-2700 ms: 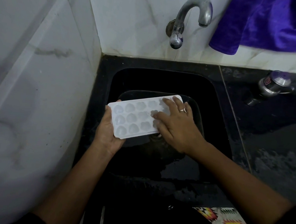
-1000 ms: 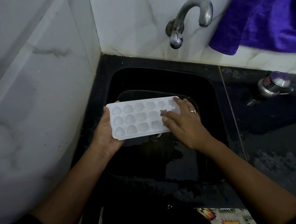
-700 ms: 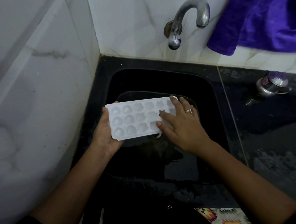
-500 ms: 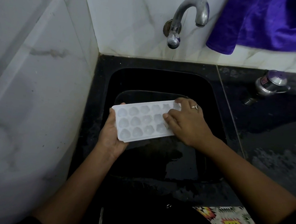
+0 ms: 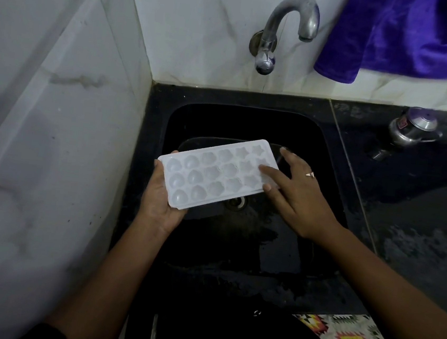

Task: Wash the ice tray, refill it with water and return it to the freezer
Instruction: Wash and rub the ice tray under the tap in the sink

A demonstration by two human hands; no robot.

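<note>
One ice tray (image 5: 211,173): left grip (image 5: 158,202) clasps it, right grip (image 5: 302,199) touches it, fingers straight.

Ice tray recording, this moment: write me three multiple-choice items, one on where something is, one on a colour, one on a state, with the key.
1. Where is the ice tray?
A. held over the sink
B. flat on the counter
C. inside a freezer

2. What colour is the cloth hanging at upper right?
A. red
B. green
C. purple

3. How is the right hand?
A. clenched round the tap
B. fingers straight, touching the tray's right end
C. holding a sponge

Key:
1 A: the left hand grips its left end above the sink.
2 C: the cloth is plainly purple.
3 B: the straight fingers lie on the tray's right end and curl round nothing.
</note>
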